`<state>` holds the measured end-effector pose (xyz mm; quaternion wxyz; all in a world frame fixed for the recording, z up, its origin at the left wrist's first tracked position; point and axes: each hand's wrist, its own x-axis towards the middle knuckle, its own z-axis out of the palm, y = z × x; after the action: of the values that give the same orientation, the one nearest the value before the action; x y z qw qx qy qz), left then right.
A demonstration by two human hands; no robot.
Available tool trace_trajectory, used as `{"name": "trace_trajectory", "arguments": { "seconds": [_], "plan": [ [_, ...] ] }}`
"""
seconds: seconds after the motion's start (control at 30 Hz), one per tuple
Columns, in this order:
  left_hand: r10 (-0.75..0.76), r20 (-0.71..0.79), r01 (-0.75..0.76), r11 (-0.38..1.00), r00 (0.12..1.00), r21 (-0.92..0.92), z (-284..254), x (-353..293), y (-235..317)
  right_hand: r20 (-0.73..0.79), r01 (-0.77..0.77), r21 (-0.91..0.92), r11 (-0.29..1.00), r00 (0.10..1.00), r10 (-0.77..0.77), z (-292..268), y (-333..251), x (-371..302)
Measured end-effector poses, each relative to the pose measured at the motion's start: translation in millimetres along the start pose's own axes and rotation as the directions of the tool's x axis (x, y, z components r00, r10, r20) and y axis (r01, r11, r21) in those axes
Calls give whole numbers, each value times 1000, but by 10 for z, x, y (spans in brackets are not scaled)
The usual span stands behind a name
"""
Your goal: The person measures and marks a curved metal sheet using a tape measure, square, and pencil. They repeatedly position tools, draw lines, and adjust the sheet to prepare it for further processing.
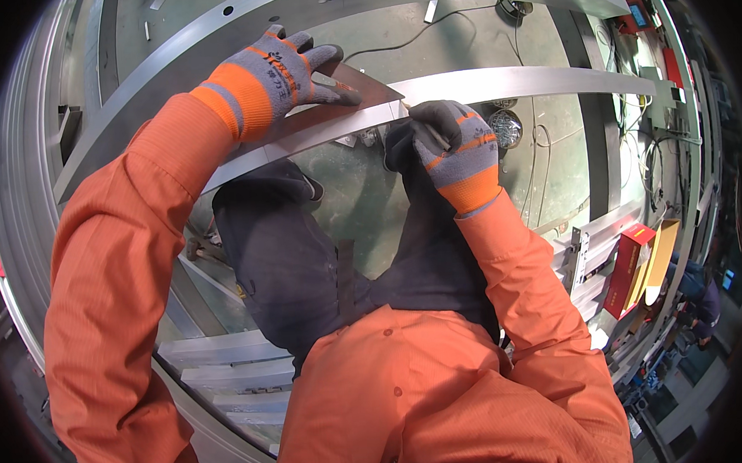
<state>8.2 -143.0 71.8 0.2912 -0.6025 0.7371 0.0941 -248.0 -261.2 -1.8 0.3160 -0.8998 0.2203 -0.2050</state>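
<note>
A brown triangular set square (371, 84) lies along a silver metal bar (317, 133) that runs across in front of me. My left hand (285, 76), in a grey and orange glove, holds the square against the bar, thumb and fingers parted over it. From the right, my right hand (454, 137), gloved alike, is closed round a slim pencil-like marking tool (435, 135). Its tip meets the bar close to the square's pointed corner. A thin line crosses the bar there. The glove hides most of the tool.
Beyond the bar lies a wider metal beam (279, 24) with holes. Wire bowls of small metal parts (506, 129) stand on the floor, with cables (429, 34) around. An open red and yellow box (629, 270) sits at the right; more profiles (237, 376) lie at lower left. Another person (703, 300) is at far right.
</note>
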Motion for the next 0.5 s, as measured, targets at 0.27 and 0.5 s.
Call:
{"name": "trace_trajectory", "arguments": {
  "seconds": [0.27, 0.5],
  "plan": [
    [-39, -6, 38, 993, 999, -111, 137, 141, -23, 56, 16, -25, 1000, 998, -15, 289, -178, -38],
    [-20, -66, 18, 1000, 998, -24, 50, -33, 19, 75, -329, 268, 905, 944, 321, -41, 40, 154]
  ]
}}
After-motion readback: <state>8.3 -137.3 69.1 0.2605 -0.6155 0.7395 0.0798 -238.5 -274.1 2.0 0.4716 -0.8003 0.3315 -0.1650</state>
